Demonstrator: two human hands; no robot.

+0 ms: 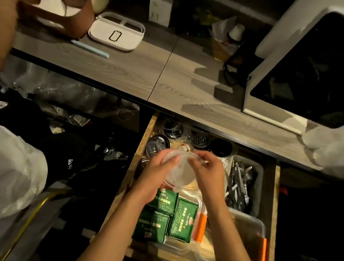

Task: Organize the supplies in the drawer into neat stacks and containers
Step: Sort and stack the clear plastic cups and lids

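Holding a stack of clear plastic lids (180, 170) over the open drawer (274, 206), both hands are working at the same bundle: the left hand (157, 176) is cupping it from below and the side with curled fingers, while the right hand (206, 175) is pinching its upper rim. The lids seem to be sitting in a thin clear wrap, though that is hard to tell.

Judging by the layout, the sorting is looking partly done. Just beneath the wrists, green packets (165, 217) are lying side by side in a clear tray (250, 225) with orange clips, fairly tidy already. To the right of the right hand, cutlery (238, 185) is gathering in a grey bin (258, 174), jumbled but contained. Beyond the fingertips, dark round lids and clear cups (187, 136) are still lying loose and overlapping at the back of the drawer; that area is looking like the main work left, along with placing the bundle now in hand.

Farther past the hands, a white divided container (118, 31) is sitting on the wooden counter (172, 81).
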